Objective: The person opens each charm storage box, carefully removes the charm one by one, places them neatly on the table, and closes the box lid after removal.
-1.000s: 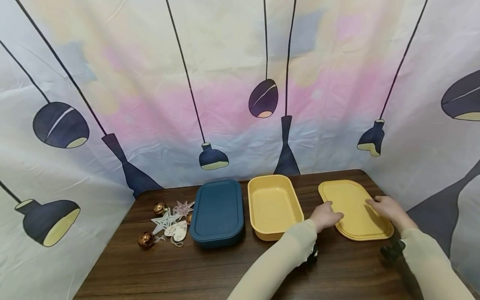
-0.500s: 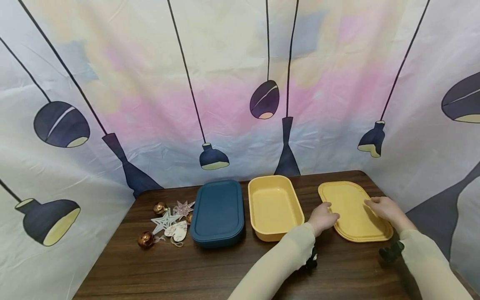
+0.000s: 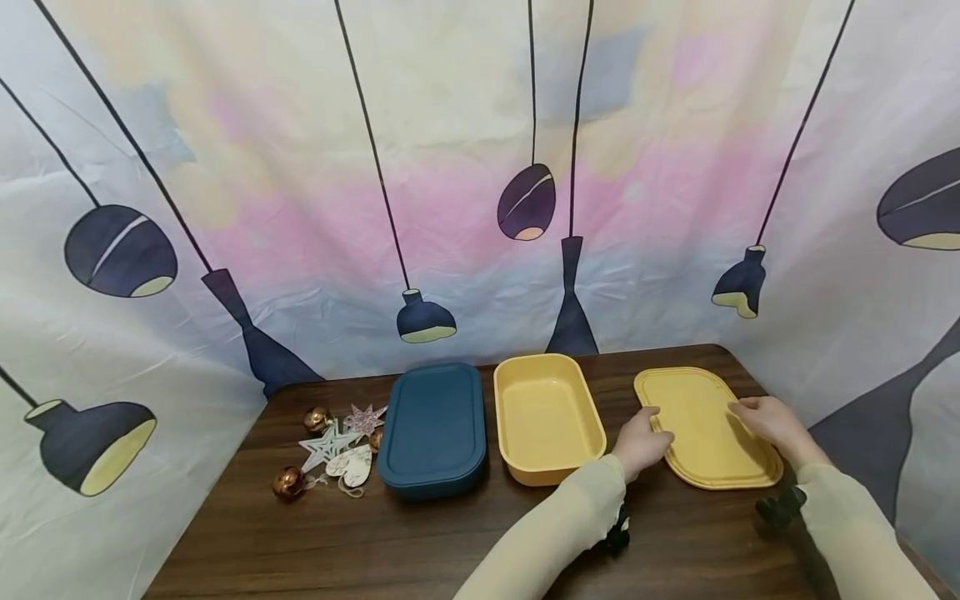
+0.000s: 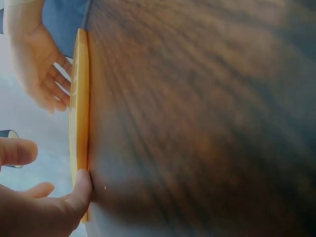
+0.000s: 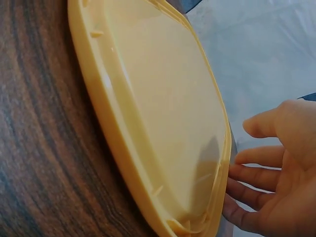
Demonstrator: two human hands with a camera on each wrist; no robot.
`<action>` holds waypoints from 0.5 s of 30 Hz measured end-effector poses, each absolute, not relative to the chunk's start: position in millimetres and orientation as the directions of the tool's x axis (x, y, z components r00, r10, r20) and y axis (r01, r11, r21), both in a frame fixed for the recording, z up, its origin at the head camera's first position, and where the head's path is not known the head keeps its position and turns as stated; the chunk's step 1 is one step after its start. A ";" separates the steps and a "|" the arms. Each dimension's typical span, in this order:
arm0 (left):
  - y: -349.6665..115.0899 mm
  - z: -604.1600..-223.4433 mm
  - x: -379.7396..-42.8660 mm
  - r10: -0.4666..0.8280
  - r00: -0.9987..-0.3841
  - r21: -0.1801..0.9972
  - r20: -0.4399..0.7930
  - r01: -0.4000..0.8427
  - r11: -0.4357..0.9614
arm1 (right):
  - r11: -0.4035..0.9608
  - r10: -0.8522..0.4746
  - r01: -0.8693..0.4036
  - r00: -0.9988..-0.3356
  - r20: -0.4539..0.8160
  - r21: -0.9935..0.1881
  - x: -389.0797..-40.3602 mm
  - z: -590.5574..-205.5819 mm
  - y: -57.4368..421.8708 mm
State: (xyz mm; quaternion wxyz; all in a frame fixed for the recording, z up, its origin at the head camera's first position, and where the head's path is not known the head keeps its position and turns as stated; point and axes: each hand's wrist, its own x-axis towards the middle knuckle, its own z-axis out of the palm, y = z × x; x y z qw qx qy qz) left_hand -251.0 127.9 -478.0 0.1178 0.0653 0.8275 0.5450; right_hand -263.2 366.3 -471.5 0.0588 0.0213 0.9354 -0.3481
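Observation:
A yellow lid (image 3: 705,425) lies on the brown table with its rimmed side up. My left hand (image 3: 641,442) is at the lid's left edge. In the left wrist view a fingertip touches the lid's side (image 4: 82,108), while the thumb stands apart from it. At the opposite edge is my right hand (image 3: 772,421). The right wrist view has its fingers (image 5: 254,175) loosely bent at the rim and its thumb raised off the lid. Left of the lid stands a yellow box (image 3: 547,408) without a cover, its hollow facing up.
A dark blue lidded box (image 3: 433,429) stands left of the yellow one. Farther left lie a white star (image 3: 328,446), a pink glittery star (image 3: 366,418), a white heart ornament (image 3: 351,465) and copper baubles (image 3: 288,482). A printed cloth (image 3: 480,208) hangs behind the table (image 3: 420,550).
My left hand has shifted slightly left along the lid's edge. The right hand has hardly moved, and the lid lies in about the same place.

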 end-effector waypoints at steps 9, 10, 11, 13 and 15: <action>128.6 -482.3 -255.7 0.203 -0.977 0.948 -0.067 0.001 0.319 | 0.716 0.020 0.083 -0.995 -0.098 -0.694 -255.9 -460.6 368.8; 128.1 -481.7 -256.7 0.199 -0.979 0.952 -0.054 0.010 0.306 | 0.713 0.020 0.074 -0.996 -0.085 -0.697 -255.4 -458.9 369.3; 127.6 -480.8 -257.7 0.195 -0.980 0.958 -0.042 0.016 0.287 | 0.711 0.021 0.063 -0.997 -0.068 -0.700 -254.9 -457.5 369.9; 126.6 -478.3 -259.5 0.174 -0.985 0.967 -0.013 0.032 0.254 | 0.710 0.024 0.041 -0.999 -0.034 -0.703 -254.2 -455.1 370.7; 126.2 -474.9 -260.8 0.139 -0.990 0.974 0.022 0.052 0.220 | 0.708 0.035 0.025 -0.999 0.000 -0.706 -253.9 -453.8 371.2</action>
